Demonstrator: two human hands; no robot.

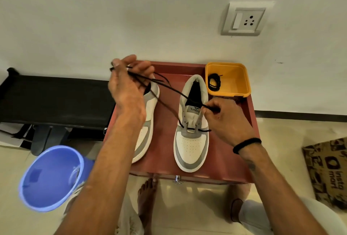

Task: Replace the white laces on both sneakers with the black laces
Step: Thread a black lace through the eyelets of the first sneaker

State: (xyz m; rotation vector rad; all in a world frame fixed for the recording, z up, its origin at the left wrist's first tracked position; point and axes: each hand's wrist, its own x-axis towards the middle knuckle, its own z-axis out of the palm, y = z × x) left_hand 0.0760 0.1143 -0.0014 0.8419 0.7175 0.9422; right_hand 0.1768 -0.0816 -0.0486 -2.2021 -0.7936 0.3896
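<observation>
- Black lace (165, 101) already threaded through the lowest pair of eyelets of the right sneaker (191, 131), with a short bar across the bottom and both ends pulled up and away.
- Right sneaker upright on the red counter (163, 141), toe toward the person; no white lace visible on it.
- Right hand (225, 120) just beside the tongue, grip pinched together on one end of the black lace.
- Left hand (127, 84) raised above the left sneaker (148, 114), fingers curled around the other, longer part of the lace.
- Left sneaker partly hidden by the arm, seemingly without lace.
- Second black lace (214, 81) coiled inside the yellow tub (242, 84) at the back corner of the counter.
- Step in hand, probably: evening the two ends, early in lacing the first shoe.
- Next move: crossing one tip to the next eyelet on the opposite side; needs a firm pinch near the tip and the shoe kept from sliding.
- Blue bucket (50, 178) on the floor at the left.
</observation>
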